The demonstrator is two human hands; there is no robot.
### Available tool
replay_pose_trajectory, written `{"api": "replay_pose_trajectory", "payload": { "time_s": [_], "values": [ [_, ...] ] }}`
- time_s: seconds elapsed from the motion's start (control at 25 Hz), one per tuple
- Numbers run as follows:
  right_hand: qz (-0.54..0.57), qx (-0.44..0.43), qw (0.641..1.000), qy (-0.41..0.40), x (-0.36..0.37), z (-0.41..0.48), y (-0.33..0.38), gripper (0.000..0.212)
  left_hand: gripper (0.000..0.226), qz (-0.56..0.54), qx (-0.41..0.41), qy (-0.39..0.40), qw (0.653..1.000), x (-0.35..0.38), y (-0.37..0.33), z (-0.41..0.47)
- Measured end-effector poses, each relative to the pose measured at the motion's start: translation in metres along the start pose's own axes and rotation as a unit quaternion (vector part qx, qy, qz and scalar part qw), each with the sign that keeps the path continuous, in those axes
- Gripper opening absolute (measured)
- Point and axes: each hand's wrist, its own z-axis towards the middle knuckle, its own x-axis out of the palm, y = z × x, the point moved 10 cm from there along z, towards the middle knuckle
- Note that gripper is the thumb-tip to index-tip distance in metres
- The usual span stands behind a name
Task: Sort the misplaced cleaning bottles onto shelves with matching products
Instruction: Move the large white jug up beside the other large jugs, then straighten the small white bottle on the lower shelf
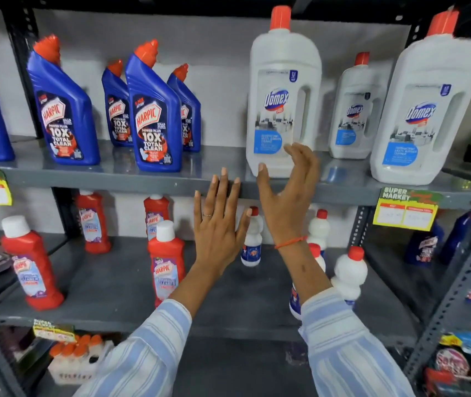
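At the front edge of the upper shelf (148, 176), the right hand (285, 193) is held open and cupped around the lower corner of a white Domex bottle (283, 101); the thumb tip (261, 169) is seen against the bottle's base, while the fingers (300, 156) are spread in front of its label, and whether they press on it cannot be told. The left hand (218, 222) is raised flat beside it, fingers splayed and empty, with a ring on one finger. An orange thread is worn at the right wrist, and both forearms are covered by striped sleeves (148, 353). The Domex bottle is stood upright on the upper shelf, near its front edge. To its right, two more Domex bottles (426, 110) are placed; to its left, blue Harpic bottles (154, 110) are lined up. On the lower shelf (108, 282), red Harpic bottles (166, 259) and small white bottles (349, 270) with red caps are set.
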Motion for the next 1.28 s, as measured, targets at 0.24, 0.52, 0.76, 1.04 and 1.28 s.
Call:
{"api": "replay_pose_trajectory", "payload": {
  "time_s": [0.24,0.52,0.76,1.04,1.28],
  "values": [
    [-0.051,-0.006,0.998,0.036,-0.039,-0.091,-0.064,0.024,0.059,-0.021,-0.03,0.038,0.999,0.028,0.008,-0.081],
    [-0.101,0.355,0.922,0.117,-0.086,-0.235,-0.223,0.079,0.098,0.019,-0.102,0.407,0.908,0.14,0.068,-0.237],
    [-0.109,0.491,0.838,0.213,-0.079,-0.266,-0.281,0.068,0.089,0.065,-0.095,0.539,0.835,0.175,0.094,-0.294],
    [-0.104,0.471,0.83,0.281,-0.038,-0.286,-0.262,0.07,0.087,0.065,-0.092,0.515,0.85,0.178,0.095,-0.296],
    [-0.062,0.449,0.836,0.311,0.003,-0.312,-0.23,0.077,0.086,0.072,-0.096,0.538,0.835,0.18,0.096,-0.299]
  ]
}}
